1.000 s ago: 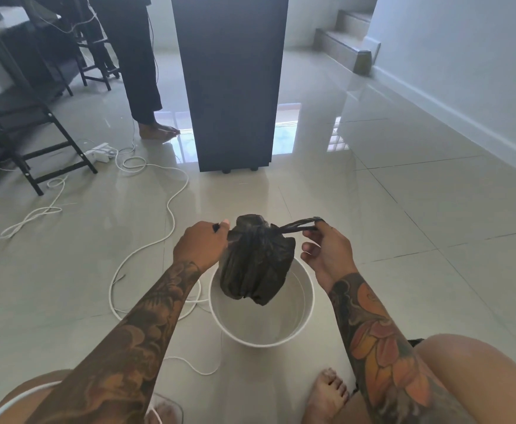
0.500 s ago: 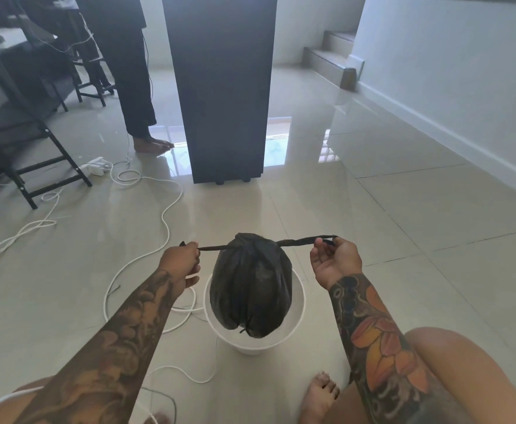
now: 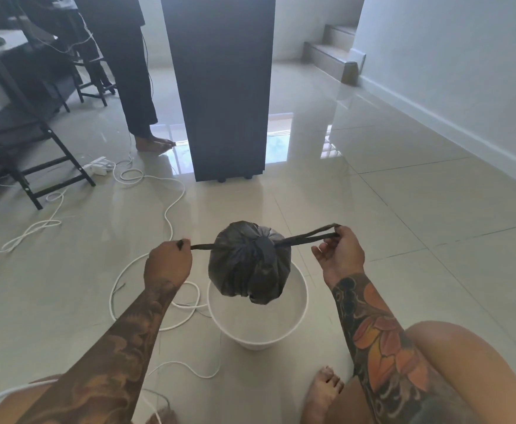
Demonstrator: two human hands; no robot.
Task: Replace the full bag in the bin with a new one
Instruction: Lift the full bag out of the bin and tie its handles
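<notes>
A full black bag (image 3: pixel 249 264), cinched at the top, hangs above a white round bin (image 3: pixel 293 327) on the floor. Its two drawstring ends stretch out sideways. My left hand (image 3: pixel 167 261) grips the left string end in a fist. My right hand (image 3: pixel 339 254) pinches the right string loop (image 3: pixel 311 235) between thumb and fingers. The bag's bottom is level with the bin's rim, and the bin's inside looks bare and white.
White cables (image 3: pixel 146 270) loop over the tiled floor left of the bin, leading to a power strip (image 3: pixel 97 165). A tall dark cabinet (image 3: pixel 220 87) stands ahead, another person's legs (image 3: pixel 137 87) left of it. Black chairs (image 3: pixel 36 154) at far left, steps (image 3: pixel 333 56) at back right. My foot (image 3: pixel 324 390) and knee are near the bin.
The bag's neck has drawn tight as my hands moved apart, pulling the strings taut sideways. The bag has risen out of the bin.
</notes>
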